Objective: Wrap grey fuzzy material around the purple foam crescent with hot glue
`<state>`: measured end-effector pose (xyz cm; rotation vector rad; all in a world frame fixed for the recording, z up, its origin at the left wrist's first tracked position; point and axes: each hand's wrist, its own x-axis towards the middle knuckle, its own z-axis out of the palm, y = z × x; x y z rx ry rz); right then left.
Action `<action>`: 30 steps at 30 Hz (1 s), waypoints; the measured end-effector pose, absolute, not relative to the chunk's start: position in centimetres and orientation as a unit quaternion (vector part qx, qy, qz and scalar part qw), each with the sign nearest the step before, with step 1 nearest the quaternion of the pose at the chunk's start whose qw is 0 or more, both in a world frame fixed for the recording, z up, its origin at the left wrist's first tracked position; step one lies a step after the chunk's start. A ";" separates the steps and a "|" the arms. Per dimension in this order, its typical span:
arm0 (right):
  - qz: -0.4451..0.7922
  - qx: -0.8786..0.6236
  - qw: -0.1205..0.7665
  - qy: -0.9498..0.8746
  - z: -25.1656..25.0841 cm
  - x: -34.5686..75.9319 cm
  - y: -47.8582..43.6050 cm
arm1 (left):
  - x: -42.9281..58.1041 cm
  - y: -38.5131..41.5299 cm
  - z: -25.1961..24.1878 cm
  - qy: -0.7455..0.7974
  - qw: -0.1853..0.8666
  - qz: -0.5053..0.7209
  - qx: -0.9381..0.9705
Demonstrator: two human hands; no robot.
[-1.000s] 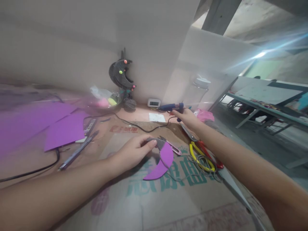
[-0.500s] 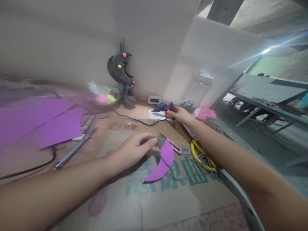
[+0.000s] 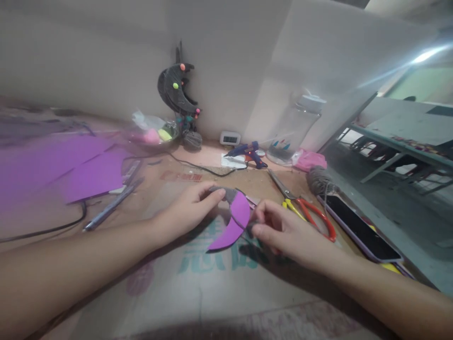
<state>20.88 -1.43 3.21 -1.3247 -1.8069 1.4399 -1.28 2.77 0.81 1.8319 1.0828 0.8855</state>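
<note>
A purple foam crescent [image 3: 233, 222] lies on the cardboard sheet [image 3: 198, 278], its upper tip wrapped in grey yarn. My left hand [image 3: 187, 212] pinches that wrapped tip with thumb and fingers. My right hand [image 3: 279, 231] sits just right of the crescent, fingers curled together near its edge; what they pinch is too small to make out. A blue glue gun [image 3: 247, 153] rests on a white pad by the wall, apart from both hands.
Scissors with red and yellow handles [image 3: 300, 205], a ball of grey yarn [image 3: 318, 180] and a phone [image 3: 357, 226] lie to the right. Purple foam sheets [image 3: 88, 172], a pen and a black cable are at left. A black crescent ornament [image 3: 177, 92], bowl and plastic jar [image 3: 297, 130] stand at the wall.
My right hand has set the glue gun down by the wall and come back to the crescent's right edge. My left hand has kept its grip on the crescent's tip.
</note>
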 end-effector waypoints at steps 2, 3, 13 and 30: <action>0.602 -0.465 0.195 -0.619 2.6 20.7 -2.0 | -1.3 2.6 0.9 0.435 0.392 0.354 0.729; 0.627 -0.456 0.181 -0.605 2.5 20.7 -2.0 | -1.3 2.5 0.9 0.438 0.386 0.355 0.730; 0.134 -0.458 0.316 -0.820 2.1 22.1 0.0 | -1.5 2.4 0.8 0.450 0.380 0.323 0.741; 0.161 -0.465 0.323 -0.809 0.6 22.0 0.5 | -1.4 2.0 0.8 0.375 0.412 0.262 0.788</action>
